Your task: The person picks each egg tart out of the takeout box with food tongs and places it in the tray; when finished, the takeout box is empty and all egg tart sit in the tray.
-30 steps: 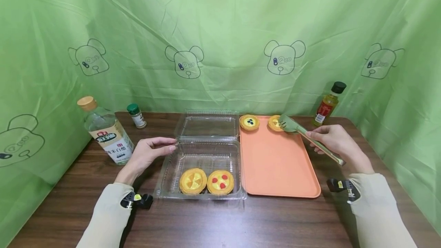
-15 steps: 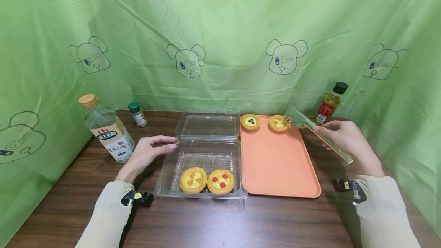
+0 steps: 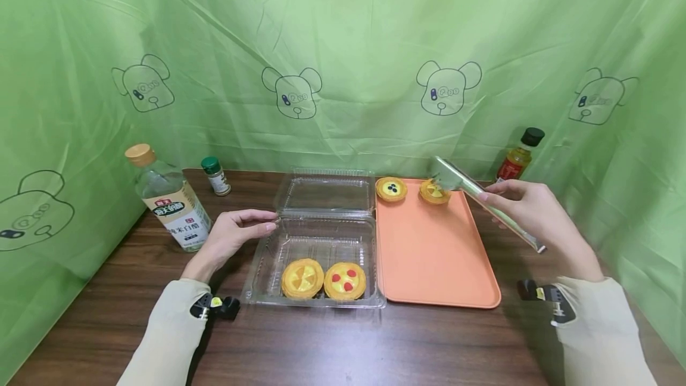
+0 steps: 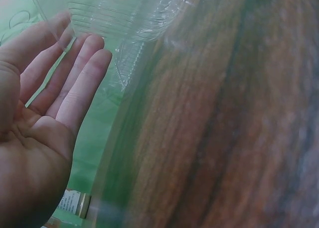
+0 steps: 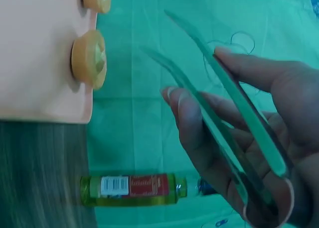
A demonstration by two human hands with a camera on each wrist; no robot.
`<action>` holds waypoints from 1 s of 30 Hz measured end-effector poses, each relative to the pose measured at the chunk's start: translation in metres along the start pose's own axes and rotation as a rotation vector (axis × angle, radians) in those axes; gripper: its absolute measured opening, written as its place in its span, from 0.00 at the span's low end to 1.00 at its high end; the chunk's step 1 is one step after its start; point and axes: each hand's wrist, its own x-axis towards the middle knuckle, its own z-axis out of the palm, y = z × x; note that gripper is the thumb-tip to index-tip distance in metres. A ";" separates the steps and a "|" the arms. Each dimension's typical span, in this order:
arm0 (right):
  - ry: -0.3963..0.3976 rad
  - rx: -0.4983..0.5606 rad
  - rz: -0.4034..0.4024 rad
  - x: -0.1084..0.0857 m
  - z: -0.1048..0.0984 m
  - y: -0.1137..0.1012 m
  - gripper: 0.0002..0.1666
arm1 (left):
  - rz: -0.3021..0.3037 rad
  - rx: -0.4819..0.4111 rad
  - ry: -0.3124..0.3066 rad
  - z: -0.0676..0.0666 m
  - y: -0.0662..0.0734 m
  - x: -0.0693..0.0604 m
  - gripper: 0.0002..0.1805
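In the head view, my right hand (image 3: pixel 530 210) holds metal food tongs (image 3: pixel 482 198) over the far right of the orange tray (image 3: pixel 434 255). The right wrist view shows the tongs' (image 5: pixel 234 113) arms spread, with nothing between their tips, apart from the egg tart (image 5: pixel 89 59). That tart (image 3: pixel 433 192) lies at the tray's far end, near a blueberry-topped tart (image 3: pixel 392 189). My left hand (image 3: pixel 227 237) pinches the left edge of a clear plastic container (image 3: pixel 321 234) with its lid folded back. Inside sit a yellow-topped tart (image 3: pixel 302 279) and one with red pieces (image 3: pixel 345 282).
A large vinegar bottle (image 3: pixel 179 213) and a green-capped shaker (image 3: pixel 216 177) stand on the left. Far right, behind my right hand, is a small oil bottle (image 3: pixel 517 156). A green curtain (image 3: pixel 364 28) surrounds the wooden table (image 3: pixel 300 344).
The tongs moved right, away from the tart at the tray's far right, then lifted slightly with their tips higher. The left hand has stayed at the container's edge.
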 end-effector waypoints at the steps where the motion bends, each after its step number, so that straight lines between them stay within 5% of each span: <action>1: -0.012 0.016 -0.006 -0.001 0.001 -0.004 0.33 | 0.000 -0.001 0.000 0.000 0.000 0.000 0.21; 11: -0.130 0.173 -0.077 -0.004 0.023 -0.032 0.28 | 0.009 -0.023 -0.003 -0.001 0.001 0.000 0.21; 30: -0.272 0.120 -0.275 -0.013 0.071 -0.073 0.15 | 0.013 -0.036 -0.015 0.001 0.003 -0.001 0.21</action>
